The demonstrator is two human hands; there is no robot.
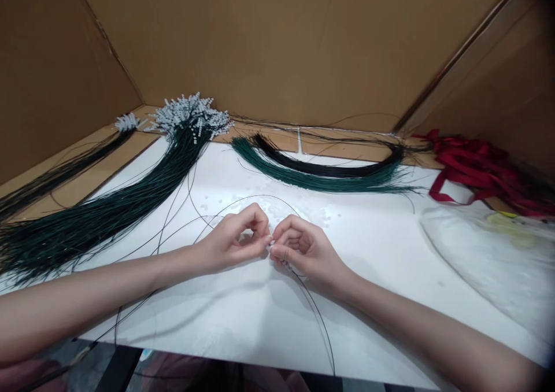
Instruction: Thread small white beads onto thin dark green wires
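Note:
My left hand point(236, 239) and my right hand point(299, 247) meet at the middle of the white table point(243, 317), fingertips pinched together. Between them they hold a thin dark cord point(318, 317) that loops away behind the hands and runs off the near edge. Something small and white shows at the pinch, too tiny to name. Small white beads point(277, 207) lie scattered just beyond my hands.
A thick bundle of dark green cords point(108, 213) with white bead tips point(191, 114) fans across the left. A curved bundle of green and black cords point(325, 175) lies at the back. Red ribbons point(481, 169) and a clear plastic bag point(489, 253) sit right. Cardboard walls surround the table.

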